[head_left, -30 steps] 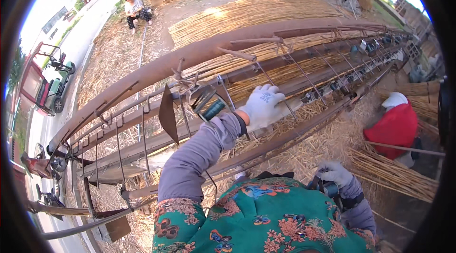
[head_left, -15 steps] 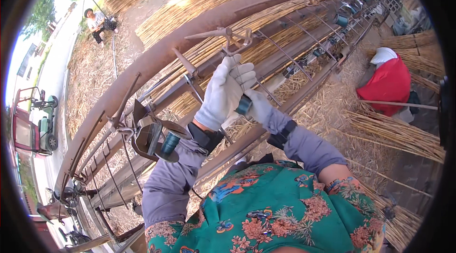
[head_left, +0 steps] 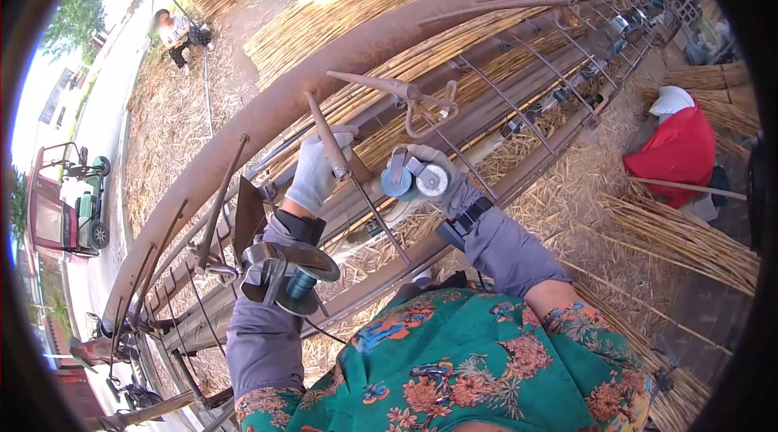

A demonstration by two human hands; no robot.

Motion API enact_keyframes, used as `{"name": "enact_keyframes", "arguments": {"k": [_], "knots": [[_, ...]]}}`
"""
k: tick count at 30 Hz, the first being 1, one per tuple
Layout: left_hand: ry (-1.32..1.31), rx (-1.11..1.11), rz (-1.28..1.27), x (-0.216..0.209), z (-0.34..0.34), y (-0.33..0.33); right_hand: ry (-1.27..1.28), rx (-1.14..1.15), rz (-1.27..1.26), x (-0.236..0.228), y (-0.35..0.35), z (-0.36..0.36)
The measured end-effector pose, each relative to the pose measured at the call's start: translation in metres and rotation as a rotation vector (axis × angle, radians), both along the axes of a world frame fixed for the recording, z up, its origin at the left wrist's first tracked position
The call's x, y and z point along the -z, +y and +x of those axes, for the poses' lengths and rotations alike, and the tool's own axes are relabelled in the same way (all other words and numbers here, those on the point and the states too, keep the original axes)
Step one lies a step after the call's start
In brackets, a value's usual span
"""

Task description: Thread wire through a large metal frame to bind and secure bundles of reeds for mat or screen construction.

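My right hand [head_left: 444, 163], in a whitish glove, is around a metal-bracketed spool [head_left: 396, 180] with a pale blue round end. A silver-white disc [head_left: 432, 181] sits beside that end, against the glove; most of the fingers are hidden. My left hand [head_left: 313, 174], gloved too, reaches up behind a short rusty rod [head_left: 327, 136] of the frame. Its fingertips show past the rod, but their grip is hidden. Close to my left forearm, a spool of dark teal thread [head_left: 301, 284] is mounted on a metal holder with round plates [head_left: 308, 262].
A long rusty pipe [head_left: 267, 112] curves across the frame, with thin crossbars and more spools toward the far right. Reed matting [head_left: 348, 19] lies beyond. At right a person in red [head_left: 677, 148] bends near reed bundles [head_left: 689, 237]. Another person [head_left: 182, 35] sits far left, near a parked vehicle [head_left: 69, 201].
My hands have separated. The left moved left and down behind the rod; the right turned with the spool, whose round end now shows. The whole view has shifted slightly.
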State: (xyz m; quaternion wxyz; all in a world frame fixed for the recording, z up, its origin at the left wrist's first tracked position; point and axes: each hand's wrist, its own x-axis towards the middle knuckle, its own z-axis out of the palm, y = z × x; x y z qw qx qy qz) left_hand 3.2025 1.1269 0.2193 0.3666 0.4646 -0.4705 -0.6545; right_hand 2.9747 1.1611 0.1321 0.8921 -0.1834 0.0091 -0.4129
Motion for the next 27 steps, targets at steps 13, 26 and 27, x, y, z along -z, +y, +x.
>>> {"name": "enact_keyframes", "arguments": {"k": [13,26,27], "knots": [[-0.746,-0.089,-0.686,0.079,-0.011,-0.113,1.73,0.594,-0.083,0.074,0.104,-0.159],[-0.722,0.858,-0.702,0.004,-0.118,0.04,1.213,0.584,0.38,0.018,0.196,-0.193],[-0.507,0.706,-0.474,-0.005,-0.123,0.049,1.309,0.578,0.159,0.019,0.177,-0.178]]}}
